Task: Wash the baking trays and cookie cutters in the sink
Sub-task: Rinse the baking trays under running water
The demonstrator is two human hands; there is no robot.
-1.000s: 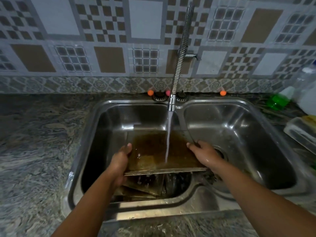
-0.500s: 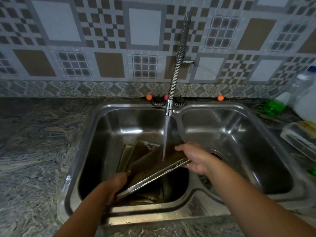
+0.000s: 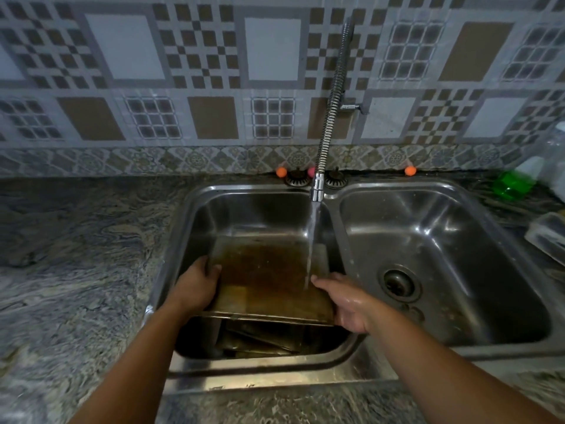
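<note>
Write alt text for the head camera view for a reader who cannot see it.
Two hands hold a stained baking tray level under the running faucet over the left sink basin: left hand grips its left edge, right hand its right. More trays lie beneath; the right basin holds nothing.

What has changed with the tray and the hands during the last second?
The baking tray, level a second ago, was tipped steeply with its left end down, then brought back level under the water stream. The left hand and right hand kept hold of its ends. The other trays stayed below in the left basin.
</note>
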